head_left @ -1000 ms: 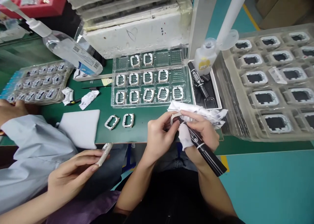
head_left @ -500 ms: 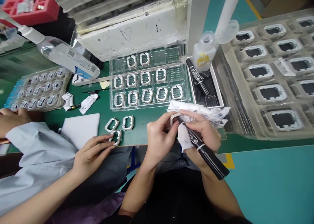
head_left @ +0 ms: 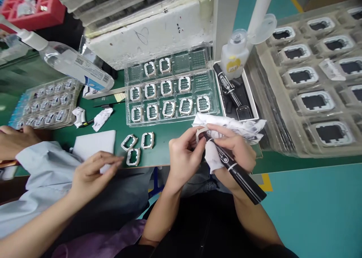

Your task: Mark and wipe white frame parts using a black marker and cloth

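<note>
The left hand (head_left: 186,152) is pinching a pale frame (head_left: 200,132); close on its right, the right hand (head_left: 240,150) is clasping a black marker (head_left: 233,167), whose long axis is slanting from the frame back past that hand.

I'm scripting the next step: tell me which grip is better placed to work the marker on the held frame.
Right, I'd judge: the right grip holds the black marker, its front end by the frame, while the left grip holds that frame.

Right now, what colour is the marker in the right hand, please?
The marker is black with white markings, shown in the head view.
</note>
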`<act>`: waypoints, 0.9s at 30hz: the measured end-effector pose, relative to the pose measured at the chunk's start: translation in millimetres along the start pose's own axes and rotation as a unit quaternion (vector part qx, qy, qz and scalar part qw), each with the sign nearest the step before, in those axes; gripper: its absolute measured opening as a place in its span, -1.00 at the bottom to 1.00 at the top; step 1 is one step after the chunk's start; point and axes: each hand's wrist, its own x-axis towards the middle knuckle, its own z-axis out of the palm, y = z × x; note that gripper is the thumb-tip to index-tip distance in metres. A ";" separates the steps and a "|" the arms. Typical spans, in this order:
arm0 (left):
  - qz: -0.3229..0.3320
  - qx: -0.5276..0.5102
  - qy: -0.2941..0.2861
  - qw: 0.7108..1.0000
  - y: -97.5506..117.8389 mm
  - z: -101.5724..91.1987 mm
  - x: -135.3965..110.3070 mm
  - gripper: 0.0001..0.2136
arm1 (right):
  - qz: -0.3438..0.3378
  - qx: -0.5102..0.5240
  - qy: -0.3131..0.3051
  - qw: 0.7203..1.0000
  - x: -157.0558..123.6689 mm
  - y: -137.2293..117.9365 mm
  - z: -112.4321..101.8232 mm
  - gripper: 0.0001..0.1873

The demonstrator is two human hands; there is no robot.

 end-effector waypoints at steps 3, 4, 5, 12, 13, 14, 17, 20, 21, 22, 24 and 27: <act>0.007 0.005 0.001 1.000 -1.0 0.2 -0.9 -0.84 | -0.004 -0.001 -0.013 1.000 -0.3 0.7 -1.5 -0.80; 0.008 0.005 0.001 1.000 -1.2 0.3 -1.0 -0.84 | -0.004 -0.001 -0.012 1.000 -0.3 0.9 -1.9 -0.80; 0.009 0.005 0.001 1.000 -1.3 0.3 -0.9 -0.85 | -0.004 -0.002 -0.011 1.000 -0.4 1.0 -2.2 -0.80; -0.013 0.001 -0.013 1.000 0.9 -0.9 1.2 -0.81 | 0.017 0.015 -0.008 1.000 -0.4 -0.4 -2.9 -0.83; -0.013 -0.001 -0.018 1.000 1.1 -1.0 1.8 -0.81 | 0.025 0.019 -0.008 0.999 -0.3 -0.6 -2.9 -0.84; -0.014 -0.002 -0.021 1.000 1.3 -1.0 2.4 -0.81 | 0.031 0.021 -0.008 0.999 -0.1 -0.6 -2.9 -0.85; -0.013 -0.010 -0.020 1.000 1.5 -0.5 4.4 -0.80 | 0.044 0.024 -0.007 0.999 -0.2 0.2 -3.1 -0.87; -0.012 -0.019 -0.015 1.000 2.0 0.4 5.9 -0.80 | 0.046 0.032 -0.008 0.998 -1.3 2.6 -3.4 -0.88; -0.010 -0.020 -0.013 1.000 2.3 0.6 6.1 -0.79 | 0.048 0.037 -0.009 0.998 -1.7 3.5 -3.4 -0.88; -0.009 -0.019 -0.012 1.000 2.5 0.7 6.3 -0.79 | 0.049 0.041 -0.010 0.998 -2.1 4.2 -3.4 -0.88; -0.004 -0.017 -0.012 1.000 2.9 0.7 6.2 -0.79 | 0.052 0.051 -0.008 0.997 -2.2 5.1 -3.5 -0.87; -0.001 -0.014 -0.014 1.000 3.0 0.0 5.4 -0.78 | 0.045 0.046 -0.014 0.998 -1.3 4.5 -4.0 -0.88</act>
